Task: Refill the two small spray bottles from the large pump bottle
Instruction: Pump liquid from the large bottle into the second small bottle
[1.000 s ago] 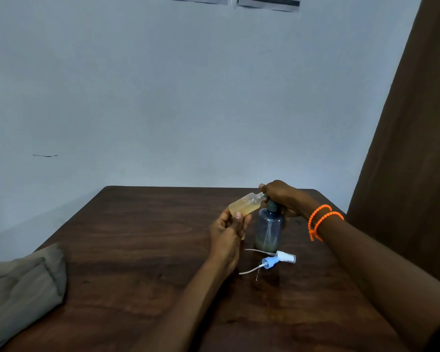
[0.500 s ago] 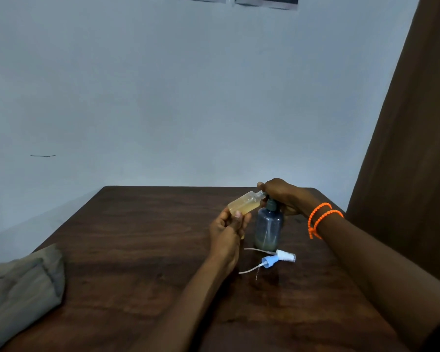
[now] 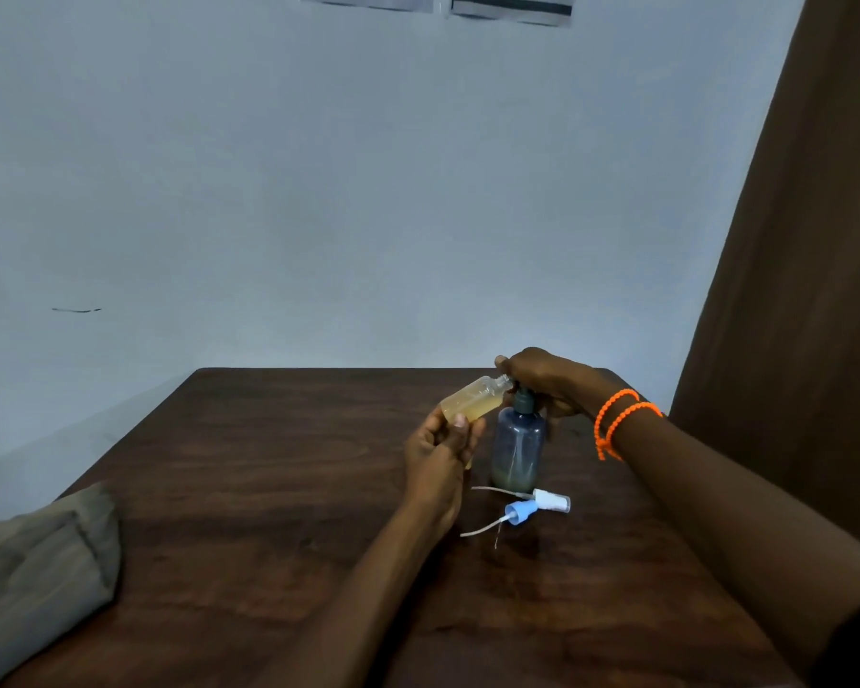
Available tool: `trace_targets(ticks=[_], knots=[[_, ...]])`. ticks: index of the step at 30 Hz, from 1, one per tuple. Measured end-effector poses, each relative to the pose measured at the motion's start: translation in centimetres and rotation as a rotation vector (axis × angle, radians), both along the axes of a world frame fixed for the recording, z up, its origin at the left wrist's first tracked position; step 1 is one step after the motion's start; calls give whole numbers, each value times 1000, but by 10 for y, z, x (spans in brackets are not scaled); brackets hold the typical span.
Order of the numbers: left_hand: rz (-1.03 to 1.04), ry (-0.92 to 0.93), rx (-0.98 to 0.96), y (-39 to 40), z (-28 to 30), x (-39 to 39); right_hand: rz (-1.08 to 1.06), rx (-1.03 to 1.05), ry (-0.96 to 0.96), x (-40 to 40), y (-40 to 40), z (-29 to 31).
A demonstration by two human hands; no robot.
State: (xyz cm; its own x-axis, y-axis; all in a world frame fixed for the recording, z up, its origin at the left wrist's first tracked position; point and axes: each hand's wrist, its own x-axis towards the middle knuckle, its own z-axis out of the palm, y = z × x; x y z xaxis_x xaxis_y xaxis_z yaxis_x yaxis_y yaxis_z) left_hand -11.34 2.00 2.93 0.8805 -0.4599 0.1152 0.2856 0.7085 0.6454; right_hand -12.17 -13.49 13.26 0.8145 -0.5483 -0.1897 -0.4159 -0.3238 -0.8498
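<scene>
At the centre right of the frame, the right hand lies curled over the pump head of the large pump bottle, fingers pressed down on top of it and two orange bracelets on the wrist. Just left of it, the left hand pinches the base of a small spray bottle between thumb and fingertips, holding it tilted with its open neck up against the pump's spout. Yellowish liquid fills much of that small bottle. The pump bottle stands upright on the dark wooden bench. Below it in the frame lie two removed spray caps, a white one and a blue one, each with a thin dip tube. A folded grey-green cloth sits at the lower left. The second small bottle is not visible.

The step in hand looks like pumping liquid into the first bottle. Next probably comes more strokes with neck and spout kept aligned, then screwing a cap back on.
</scene>
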Motion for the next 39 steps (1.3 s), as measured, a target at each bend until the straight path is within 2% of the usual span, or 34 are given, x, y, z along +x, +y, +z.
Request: trace_targets(ticks=[9, 16, 23, 29, 33, 39], knots=[[1, 4, -12, -2, 1, -1, 16, 102, -24, -1, -4, -5], [-9, 22, -29, 0, 1, -2, 30, -88, 42, 1, -1, 5], [-4, 11, -26, -3, -2, -2, 7, 49, -34, 3, 0, -8], [-9, 19, -36, -1, 1, -3, 41, -5, 37, 4, -8, -1], [-9, 17, -20, -3, 0, -1, 29, 65, -60, 10, -10, -14], [-11, 12, -30, -2, -2, -1, 47, 62, 20, 10, -15, -8]])
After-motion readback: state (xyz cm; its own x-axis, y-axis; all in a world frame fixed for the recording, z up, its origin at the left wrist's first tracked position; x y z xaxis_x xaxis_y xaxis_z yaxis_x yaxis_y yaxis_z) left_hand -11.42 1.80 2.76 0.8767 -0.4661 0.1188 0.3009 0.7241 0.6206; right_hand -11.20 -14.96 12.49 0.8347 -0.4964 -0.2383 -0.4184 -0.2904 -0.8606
